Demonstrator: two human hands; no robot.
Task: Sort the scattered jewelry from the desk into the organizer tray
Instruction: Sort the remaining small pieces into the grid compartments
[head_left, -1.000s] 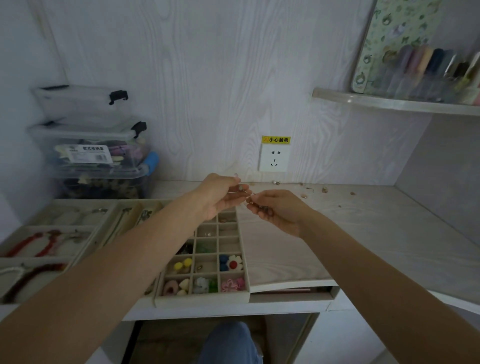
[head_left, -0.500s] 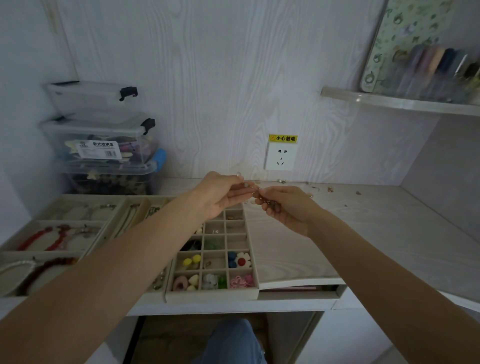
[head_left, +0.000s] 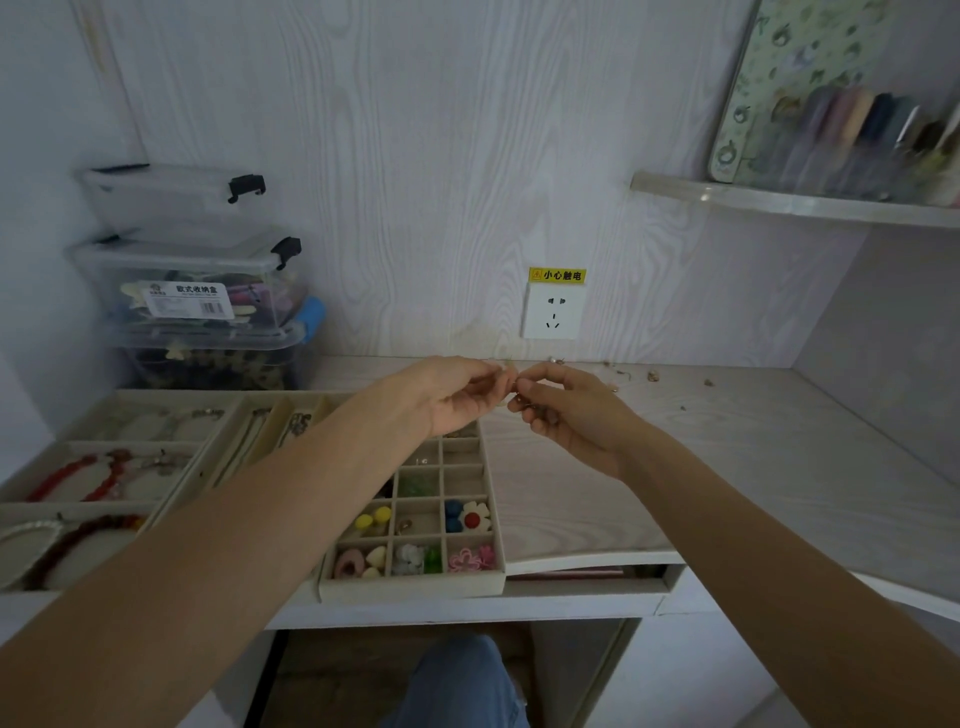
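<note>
My left hand (head_left: 457, 395) and my right hand (head_left: 566, 410) meet fingertip to fingertip above the far end of the beige organizer tray (head_left: 498, 540). Between them they pinch a small metal jewelry piece (head_left: 513, 387), too small to name. More small dark pieces sit in my right palm (head_left: 545, 415). The tray's grid holds coloured beads and flower charms (head_left: 470, 517). A few tiny scattered pieces (head_left: 652, 375) lie on the desk near the back wall.
Wider beige trays (head_left: 93, 447) with red bead strands and chains lie left of the grid tray. Stacked clear storage boxes (head_left: 197, 291) stand at the back left. A wall socket (head_left: 553, 312) and a shelf (head_left: 789, 202) are behind. The desk edge (head_left: 597, 558) runs below.
Both hands stayed together, fingertips closer now. The camera has shifted slightly, moving the scene a little rightward in view.
</note>
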